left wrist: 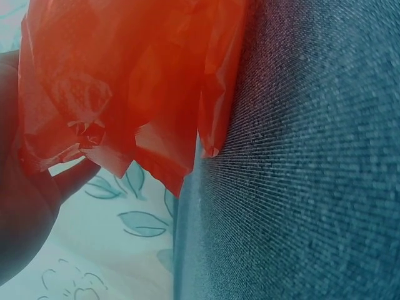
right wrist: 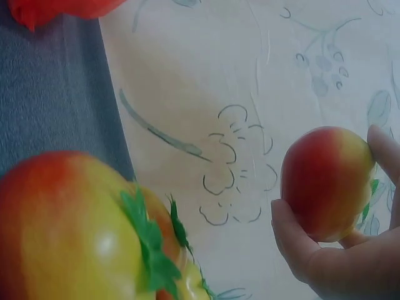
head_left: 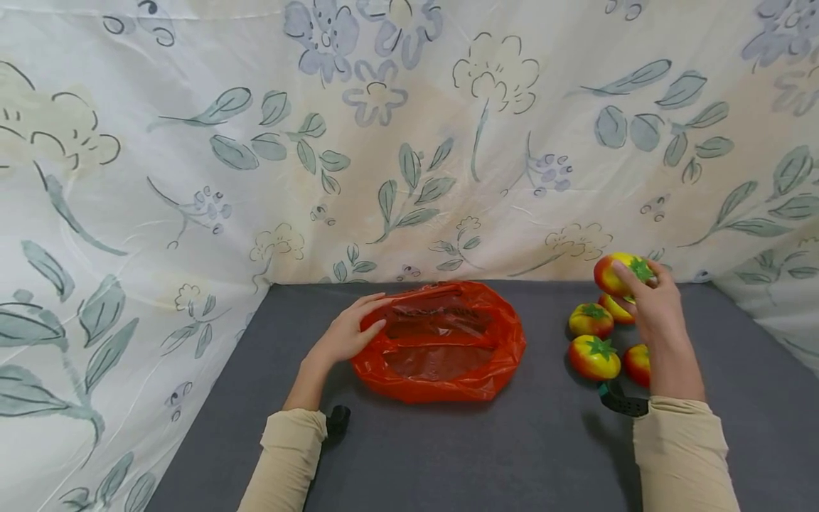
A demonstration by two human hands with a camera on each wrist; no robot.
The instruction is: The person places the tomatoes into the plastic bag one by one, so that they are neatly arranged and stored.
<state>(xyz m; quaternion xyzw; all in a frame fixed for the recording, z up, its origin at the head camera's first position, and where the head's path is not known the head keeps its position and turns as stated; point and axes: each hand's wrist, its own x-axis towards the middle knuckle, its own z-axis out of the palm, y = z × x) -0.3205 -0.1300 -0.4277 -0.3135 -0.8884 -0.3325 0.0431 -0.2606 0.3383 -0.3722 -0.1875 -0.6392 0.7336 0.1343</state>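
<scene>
An orange-red plastic bag (head_left: 441, 391) lies on the dark table with its wide mouth facing up. My left hand (head_left: 345, 331) rests at the bag's left rim, fingers extended and thumb apart from them; in the left wrist view, the plastic (left wrist: 125, 75) hides part of that hand (left wrist: 25, 206). A red-and-yellow fruit with green leaves (head_left: 611, 276) is pinched between the fingers and thumb of my right hand (head_left: 659, 302), raised over the others. The right wrist view shows this fruit (right wrist: 325, 181) held in the hand (right wrist: 356, 265).
Below the right hand, several similar fruits (head_left: 595, 357) sit on the dark table (head_left: 486, 455), right of the bag. A floral cloth (head_left: 397, 213) hangs behind the table's far edge and along both sides.
</scene>
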